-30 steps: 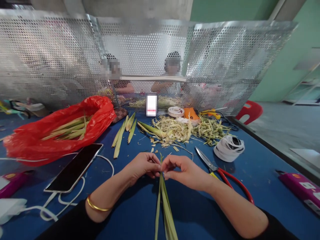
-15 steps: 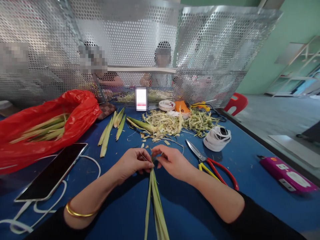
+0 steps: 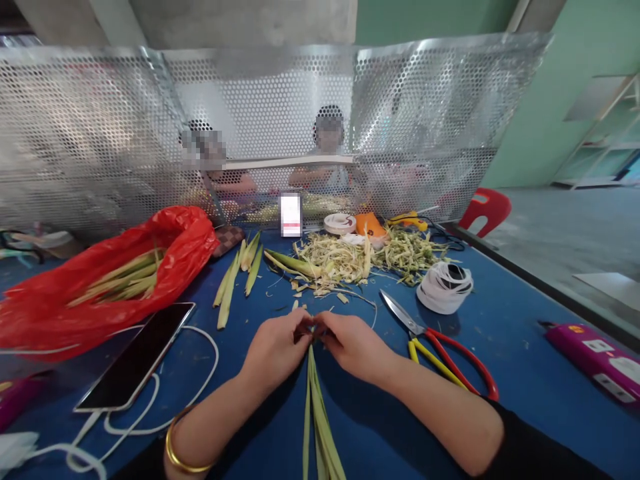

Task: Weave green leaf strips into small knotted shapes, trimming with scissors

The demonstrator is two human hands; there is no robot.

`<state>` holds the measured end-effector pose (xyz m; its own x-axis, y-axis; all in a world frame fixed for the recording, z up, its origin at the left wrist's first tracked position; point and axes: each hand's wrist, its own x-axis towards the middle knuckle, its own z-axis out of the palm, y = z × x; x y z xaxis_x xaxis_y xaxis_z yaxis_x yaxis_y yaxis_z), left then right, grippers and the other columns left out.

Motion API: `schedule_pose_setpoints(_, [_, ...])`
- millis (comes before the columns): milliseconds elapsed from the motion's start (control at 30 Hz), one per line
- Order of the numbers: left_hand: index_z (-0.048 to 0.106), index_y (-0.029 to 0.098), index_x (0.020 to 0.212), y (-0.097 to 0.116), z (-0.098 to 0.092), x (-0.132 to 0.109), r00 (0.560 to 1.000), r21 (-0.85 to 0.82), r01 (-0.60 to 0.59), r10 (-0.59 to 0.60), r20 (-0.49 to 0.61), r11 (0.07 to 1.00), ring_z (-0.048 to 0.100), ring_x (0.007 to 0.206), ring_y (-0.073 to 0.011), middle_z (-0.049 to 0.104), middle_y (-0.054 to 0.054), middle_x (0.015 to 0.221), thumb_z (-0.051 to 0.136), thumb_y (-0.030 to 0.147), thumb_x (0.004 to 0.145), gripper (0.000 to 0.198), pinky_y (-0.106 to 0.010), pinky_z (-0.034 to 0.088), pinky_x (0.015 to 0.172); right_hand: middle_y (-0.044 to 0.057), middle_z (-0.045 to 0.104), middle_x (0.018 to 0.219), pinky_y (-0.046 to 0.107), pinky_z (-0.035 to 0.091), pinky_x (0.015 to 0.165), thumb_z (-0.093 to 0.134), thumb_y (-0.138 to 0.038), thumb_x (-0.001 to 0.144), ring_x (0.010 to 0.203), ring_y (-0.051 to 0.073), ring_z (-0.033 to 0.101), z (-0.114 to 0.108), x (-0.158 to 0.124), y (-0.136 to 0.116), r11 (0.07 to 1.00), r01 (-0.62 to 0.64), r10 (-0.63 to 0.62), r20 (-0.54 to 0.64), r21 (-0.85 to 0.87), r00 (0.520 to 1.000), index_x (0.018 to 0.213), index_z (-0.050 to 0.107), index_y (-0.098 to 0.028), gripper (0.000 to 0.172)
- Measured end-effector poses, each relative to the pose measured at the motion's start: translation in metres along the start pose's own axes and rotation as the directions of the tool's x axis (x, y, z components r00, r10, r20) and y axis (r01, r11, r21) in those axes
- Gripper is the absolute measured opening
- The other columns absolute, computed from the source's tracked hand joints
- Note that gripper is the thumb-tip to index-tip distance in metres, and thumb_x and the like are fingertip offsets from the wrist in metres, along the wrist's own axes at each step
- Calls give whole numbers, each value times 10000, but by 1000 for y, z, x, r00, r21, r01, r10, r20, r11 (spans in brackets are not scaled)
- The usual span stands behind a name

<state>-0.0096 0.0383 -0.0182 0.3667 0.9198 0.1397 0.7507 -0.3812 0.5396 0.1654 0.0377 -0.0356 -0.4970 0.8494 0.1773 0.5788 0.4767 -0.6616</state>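
Note:
My left hand (image 3: 274, 347) and my right hand (image 3: 353, 343) meet at the middle of the blue table (image 3: 500, 333). Both pinch the top end of a bundle of long green leaf strips (image 3: 317, 420), which runs back toward me between my forearms. The fingertips of both hands are curled and pressed together over the strips' tip. A gold bangle (image 3: 183, 460) sits on my left wrist.
Red-and-yellow-handled scissors (image 3: 435, 340) lie right of my hands, a roll of white band (image 3: 444, 285) beyond. A heap of leaf trimmings (image 3: 360, 257), loose leaves (image 3: 235, 277), a red bag of leaves (image 3: 100, 287), a phone with white cable (image 3: 137, 357), a purple object (image 3: 595, 357). People sit behind the perforated metal screen (image 3: 425, 120).
Both hands have closed tighter on the strips' tip, knuckles turned up. The short tip that stuck up between the fingers no longer shows. The camera has shifted.

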Motion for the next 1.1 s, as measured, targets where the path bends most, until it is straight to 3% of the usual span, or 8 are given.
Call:
schedule_pose_setpoints(100, [593, 200, 796, 0, 4, -5, 990, 354, -132, 140, 4, 926, 619, 688, -178, 657, -24, 714, 458, 189, 852, 146, -256, 395, 588, 57, 697, 928, 258, 436, 735, 465, -94, 832, 881, 193, 640, 2, 0, 3, 1000, 9, -8, -16, 24, 1000, 1039, 586, -206, 264])
schedule_pose_setpoints(233, [606, 190, 806, -7, 9, -5, 966, 532, -234, 256, 33, 814, 618, 708, -190, 657, -43, 743, 427, 206, 896, 201, -272, 396, 588, 51, 703, 908, 259, 443, 721, 461, -87, 826, 855, 196, 646, 5, 0, 5, 997, 39, -36, -40, 61, 999, 1037, 589, -226, 283])
schedule_pose_setpoints(467, [604, 195, 793, -10, 7, -3, 958, 487, -224, 283, -49, 844, 617, 693, -166, 660, -25, 734, 433, 282, 913, 226, -260, 396, 600, 43, 680, 805, 258, 434, 660, 472, -110, 815, 715, 175, 614, 5, 4, 2, 995, -6, 12, -63, 104, 998, 930, 648, -194, 227])
schedule_pose_setpoints(667, [616, 199, 805, -11, 10, -6, 929, 444, -274, 355, -108, 853, 614, 699, -155, 662, -22, 735, 416, 303, 921, 254, -256, 390, 628, -2, 641, 727, 253, 410, 645, 594, -109, 686, 687, 152, 555, 11, 8, 12, 905, -119, 168, -86, 408, 982, 783, 703, -210, 178])
schedule_pose_setpoints(867, [609, 197, 795, -11, 9, -6, 911, 377, -296, 378, -164, 878, 604, 688, -131, 658, -15, 731, 423, 292, 921, 244, -234, 391, 653, -27, 574, 606, 248, 401, 598, 613, -125, 638, 599, 125, 519, 8, 12, 10, 825, -190, 280, -93, 532, 956, 652, 657, -176, 69])
schedule_pose_setpoints(1000, [604, 197, 790, -9, 6, -7, 915, 346, -291, 365, -173, 892, 603, 689, -127, 658, -15, 734, 424, 285, 920, 239, -225, 392, 651, -30, 552, 575, 246, 422, 589, 525, -129, 684, 574, 121, 539, 2, 12, 5, 766, -207, 314, -74, 609, 946, 658, 601, -172, 91])
schedule_pose_setpoints(1100, [606, 196, 806, -9, 6, -8, 911, 336, -293, 368, -185, 895, 609, 700, -128, 659, -16, 745, 430, 286, 918, 228, -225, 396, 656, -21, 581, 686, 245, 424, 600, 538, -124, 666, 598, 113, 531, -1, 11, 2, 744, -195, 305, -65, 639, 950, 792, 636, -171, 167])
